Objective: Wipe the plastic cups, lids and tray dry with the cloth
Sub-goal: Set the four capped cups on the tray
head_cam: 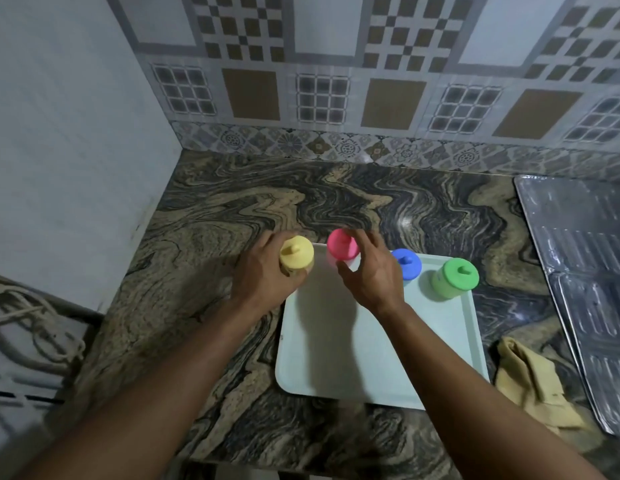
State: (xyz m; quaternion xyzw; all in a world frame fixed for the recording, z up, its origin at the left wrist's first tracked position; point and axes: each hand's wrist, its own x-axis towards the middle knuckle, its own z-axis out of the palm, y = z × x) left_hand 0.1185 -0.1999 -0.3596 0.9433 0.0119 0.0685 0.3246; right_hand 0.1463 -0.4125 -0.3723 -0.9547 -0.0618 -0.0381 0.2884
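Head view: left hand (263,271) grips the yellow-lidded cup (296,256), right hand (369,268) clasps the pink-lidded cup (341,247) on the tray (353,341); cloth (533,382) lies beside.

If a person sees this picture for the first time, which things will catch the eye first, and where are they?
The four bright lids stand out first: the yellow cup in the left hand beside the tray's left edge, the pink cup at the right hand, then the blue cup and green cup on the pale tray. The yellow cloth lies untouched on the marbled counter, right of the tray.
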